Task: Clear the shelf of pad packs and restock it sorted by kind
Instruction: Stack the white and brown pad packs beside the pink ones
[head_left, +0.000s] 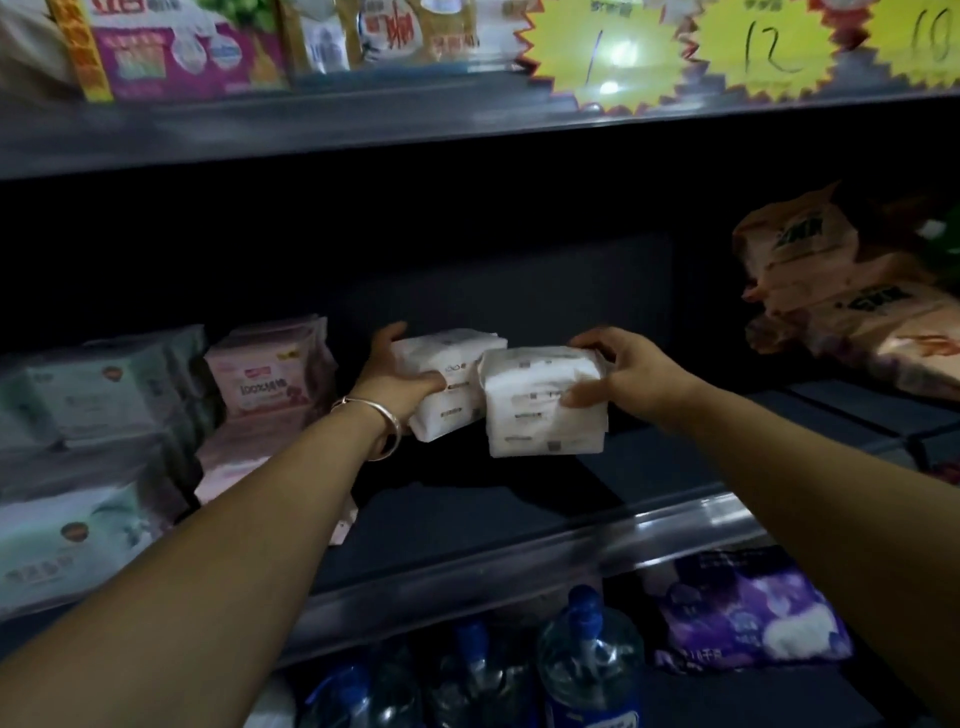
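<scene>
Two white pad packs hang just above the dark middle shelf (467, 519). My left hand (395, 379), with a silver bangle at the wrist, grips the left white pack (447, 374) by its left end. My right hand (623, 379) grips the right white pack (540, 410) by its right end, thumb on its front. The two packs touch side by side. Pink packs (265, 374) stand to the left of my left hand, and pale green packs (98, 405) are stacked further left.
Orange packs (841, 291) are piled at the right end of the shelf. Yellow price stars (613, 52) and colourful packs (182, 47) sit on the shelf above. Below are water bottles (592, 670) and a purple pack (748, 613).
</scene>
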